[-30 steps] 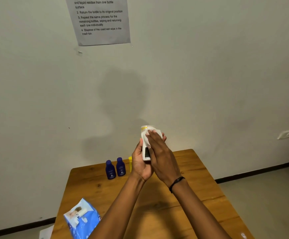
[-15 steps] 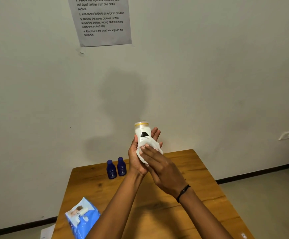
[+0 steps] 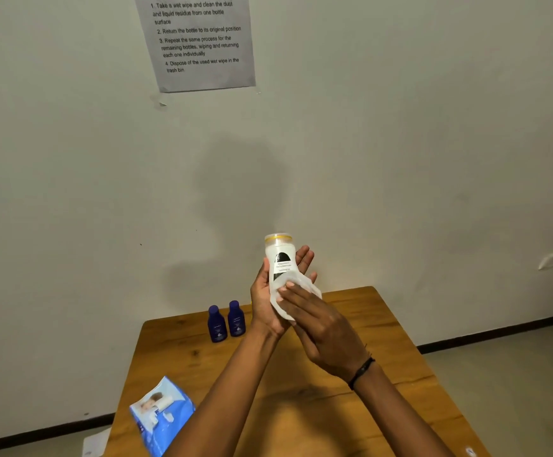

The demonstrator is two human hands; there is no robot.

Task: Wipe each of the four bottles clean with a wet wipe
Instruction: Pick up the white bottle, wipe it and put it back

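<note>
bottle: white bottle point(image 3: 280, 258), yellow band under the cap, black-and-white label facing me. It's being held upright in the air above the far edge of the table point(image 3: 380, 328).
left hand: left hand point(image 3: 268, 301) is cupping the bottle from behind and below. Fingers are only loosely curled, tips sticking up past the bottle's right side.
right hand: right hand point(image 3: 324, 328) is pressing the wipe point(image 3: 296, 291) flat against the lower front of the bottle. Fingers are nearly straight, tips lying on the wipe. A dark band is sitting on that wrist.
wipe: white, crumpled, covering the bottle's base and hanging off its right side. It's sandwiched between right fingers and bottle.
blue bottles: two blue bottles point(image 3: 226, 321) are standing upright at the far edge of the table, touching or nearly so, just left of the left wrist.
fourth bottle: a sliver of yellow is showing behind the left hand; can't tell what it is.
pack: blue wipe pack point(image 3: 161, 412) is lying at the table's near left corner, overhanging the edge.
sheet: printed sheet point(image 3: 199, 41) is hanging on the wall, well above the table.
</note>
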